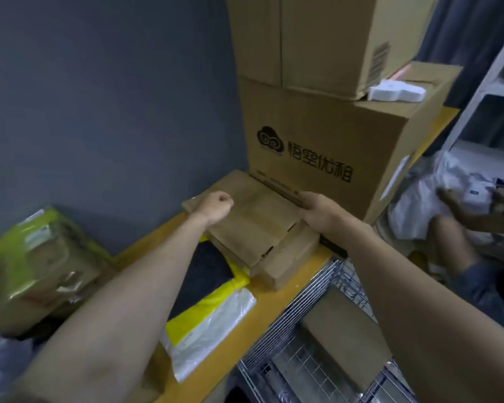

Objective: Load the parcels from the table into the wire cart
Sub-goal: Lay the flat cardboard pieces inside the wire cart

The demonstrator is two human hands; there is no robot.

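Both hands grip flat cardboard parcel (253,225): left hand (216,207) curled on far-left edge, right hand (317,213) clasping right edge | parcel on yellow table (277,303), atop smaller box (291,260) | wire cart (326,338) alongside, holding one carton (344,335).

Premises: parcel sorting or stock room. Evidence: stacked cardboard cartons (326,135) against a grey wall, plastic mailer bags (213,318) on a yellow counter (274,309), a wire cart (317,359) alongside, white shelving (483,91) at right holding goods.
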